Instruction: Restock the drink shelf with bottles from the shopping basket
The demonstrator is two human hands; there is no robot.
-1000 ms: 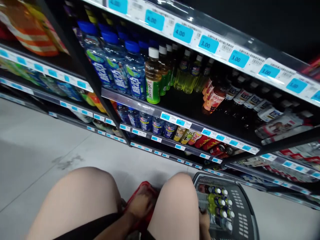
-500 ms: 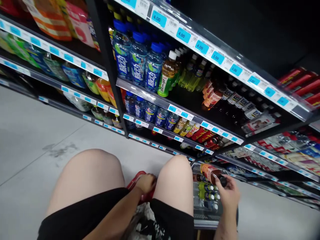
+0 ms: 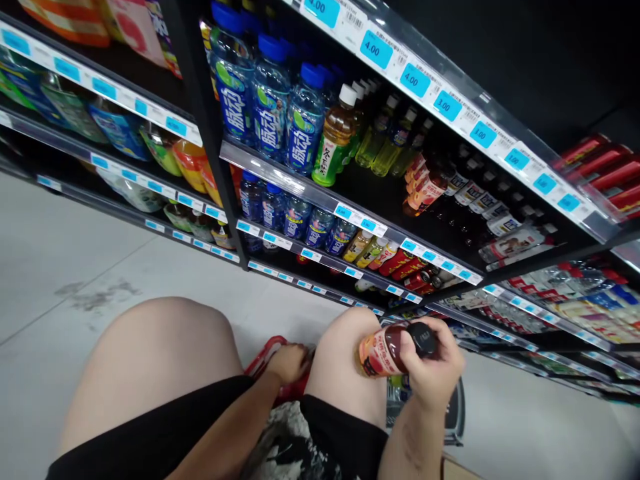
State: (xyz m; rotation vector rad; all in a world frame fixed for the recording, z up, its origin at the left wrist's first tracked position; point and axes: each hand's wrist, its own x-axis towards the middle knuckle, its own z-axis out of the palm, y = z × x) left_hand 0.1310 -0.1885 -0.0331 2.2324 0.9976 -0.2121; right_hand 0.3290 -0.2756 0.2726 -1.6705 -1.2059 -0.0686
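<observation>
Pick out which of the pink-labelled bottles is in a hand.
The bottle in the right hand, gripped near its black cap. The similarly labelled bottles on the shelf have no hand on them.

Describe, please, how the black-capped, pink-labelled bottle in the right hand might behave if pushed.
Lying down, the black-capped, pink-labelled bottle would probably roll, given its rounded body. Its brown drink suggests some weight, and its glossy shoulder might feel slippery.

right hand [image 3: 436,368] grips a black-capped bottle [image 3: 381,351] — drink shelves [image 3: 280,178] beyond
</observation>
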